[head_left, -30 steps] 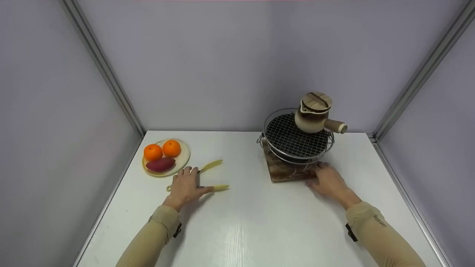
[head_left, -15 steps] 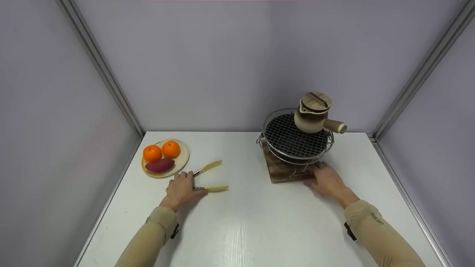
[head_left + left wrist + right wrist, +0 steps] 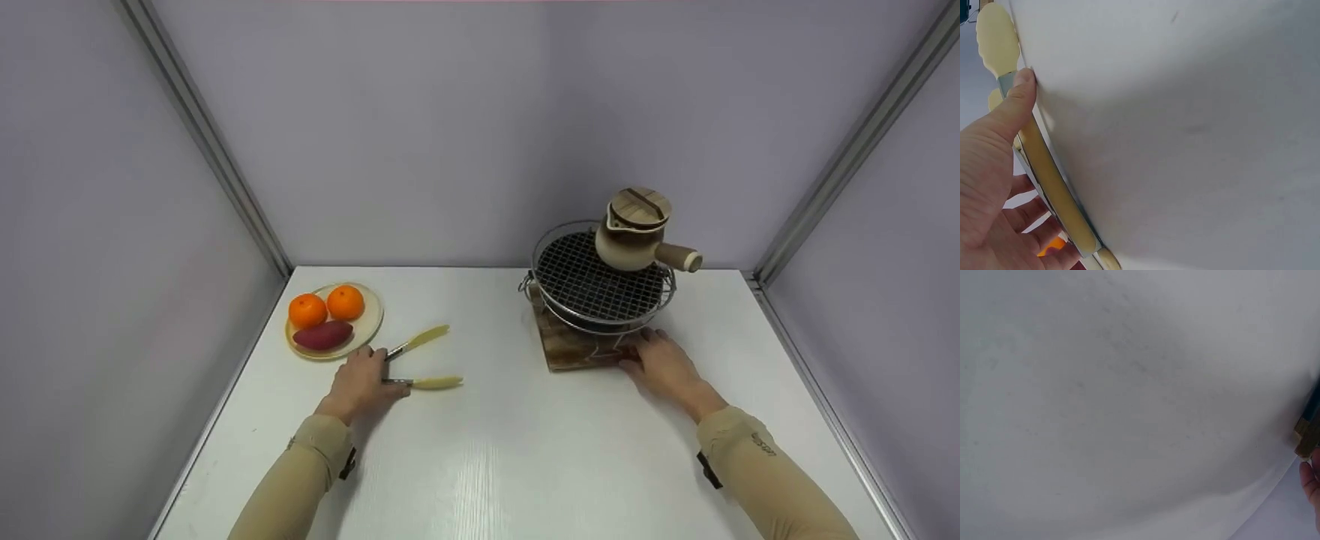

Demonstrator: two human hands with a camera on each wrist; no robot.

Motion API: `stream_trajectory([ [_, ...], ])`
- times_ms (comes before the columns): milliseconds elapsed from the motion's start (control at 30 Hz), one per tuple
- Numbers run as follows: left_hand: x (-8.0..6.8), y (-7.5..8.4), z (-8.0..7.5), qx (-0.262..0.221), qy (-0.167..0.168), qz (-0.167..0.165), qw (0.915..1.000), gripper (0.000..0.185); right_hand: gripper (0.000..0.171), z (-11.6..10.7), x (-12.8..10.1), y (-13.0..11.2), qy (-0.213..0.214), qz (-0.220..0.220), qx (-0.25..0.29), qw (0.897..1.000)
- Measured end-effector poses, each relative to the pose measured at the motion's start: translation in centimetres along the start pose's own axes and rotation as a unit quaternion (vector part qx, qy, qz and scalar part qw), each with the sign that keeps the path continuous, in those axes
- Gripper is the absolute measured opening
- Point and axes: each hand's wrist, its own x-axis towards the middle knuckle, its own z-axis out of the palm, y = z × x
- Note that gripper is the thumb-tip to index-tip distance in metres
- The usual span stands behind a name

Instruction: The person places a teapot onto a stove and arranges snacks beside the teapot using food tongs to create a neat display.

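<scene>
2 hands on worktop (image 3: 495,450): left hand (image 3: 360,384) grips yellow tongs (image 3: 420,360); right hand (image 3: 664,366), fingers relaxed, touches wooden board (image 3: 574,349) under grill (image 3: 600,283).

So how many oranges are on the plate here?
2. Both sit at the back of the plate: the left orange and the right orange, side by side, with a sweet potato in front of them. None looks hidden.
</scene>
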Motion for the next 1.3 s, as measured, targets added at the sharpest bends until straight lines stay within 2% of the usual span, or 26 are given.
stream_trajectory([
  [133, 0.1, 0.0, -0.2, -0.002, -0.009, 0.002, 1.0000, 0.076, 0.040, 0.0, -0.2, 0.1, 0.001, 0.005, 0.001, 1.000],
  [400, 0.1, -0.3, -0.1, -0.005, -0.003, 0.006, 1.0000, 0.065, 0.036, -0.2, -0.1, 0.1, -0.012, 0.003, -0.003, 1.000],
  [733, 0.0, 0.1, -0.5, -0.010, -0.001, 0.011, 0.9999, 0.069, 0.038, -0.3, 0.1, 0.0, -0.018, 0.008, -0.012, 1.000],
  [1000, 0.0, 0.2, -0.4, 0.026, 0.026, 0.021, 0.9991, 0.068, 0.039, -0.1, 0.2, 0.0, 0.001, -0.036, -0.031, 0.999],
  [1300, -0.1, 0.5, -1.6, 0.029, 0.034, 0.024, 0.9987, 0.078, 0.034, -0.5, 0.5, 0.0, -0.006, -0.043, -0.029, 0.999],
])
